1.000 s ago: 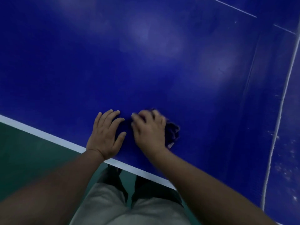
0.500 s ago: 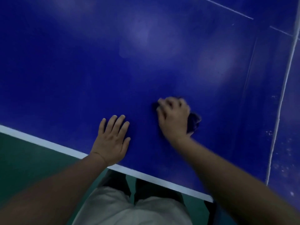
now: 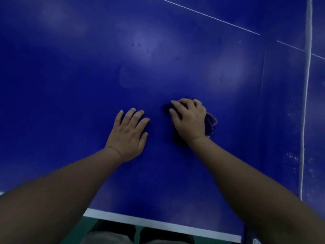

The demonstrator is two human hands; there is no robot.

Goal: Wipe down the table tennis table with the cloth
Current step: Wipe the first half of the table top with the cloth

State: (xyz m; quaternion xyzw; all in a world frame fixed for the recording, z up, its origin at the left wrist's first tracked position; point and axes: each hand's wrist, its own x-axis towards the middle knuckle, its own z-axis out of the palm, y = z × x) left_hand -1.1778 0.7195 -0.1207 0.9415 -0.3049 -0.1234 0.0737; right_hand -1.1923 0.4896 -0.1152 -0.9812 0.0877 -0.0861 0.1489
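Two hands are down on the blue tabletop (image 3: 70, 103), a little way in from its near edge, where the white edge stripe (image 3: 158, 223) runs. The right hand (image 3: 189, 118) has its fingers curled over the cloth (image 3: 210, 125), a dark blue rag bunched into a wad, and presses it flat against the surface; part of the wad sticks out on the side toward the net (image 3: 306, 103). The left hand (image 3: 129, 132) lies just beside it, palm down with fingers spread and straight. It holds nothing and seems only to brace the body.

As for progress, the wipe looks under way but far from finished. Nothing in this view marks a clear boundary between wiped and unwiped surface, so how much has been covered cannot be told. Work plainly remains: a pair of small dark spots (image 3: 136, 44) sits in a hazy patch farther in toward the middle of the tabletop, beyond both hands, and a scatter of pale specks (image 3: 293, 158) lies along the side by the net, to the right of the cloth. The thin white centre line (image 3: 207, 14) and the area past it are well apart from the cloth. I judge that the far stretch, the strip by the net and whatever lies outside the view all need a pass.
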